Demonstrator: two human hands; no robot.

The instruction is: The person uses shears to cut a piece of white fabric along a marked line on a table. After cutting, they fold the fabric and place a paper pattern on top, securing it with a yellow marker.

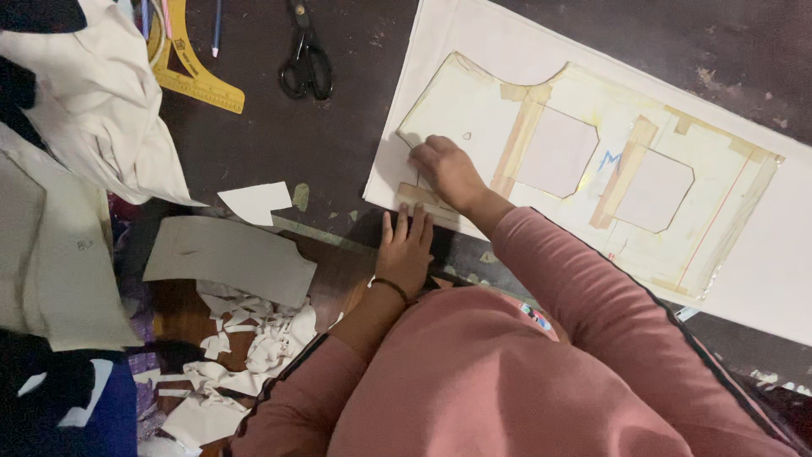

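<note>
My right hand (448, 169) presses, fingers curled, on the left corner of the paper pattern (592, 169), which lies flat on the white fabric (474, 34) on the dark table (279, 135). My left hand (404, 250) rests flat, fingers spread, gripping nothing, at the table edge just beside the fabric. Scissors (306, 55) lie well apart.
</note>
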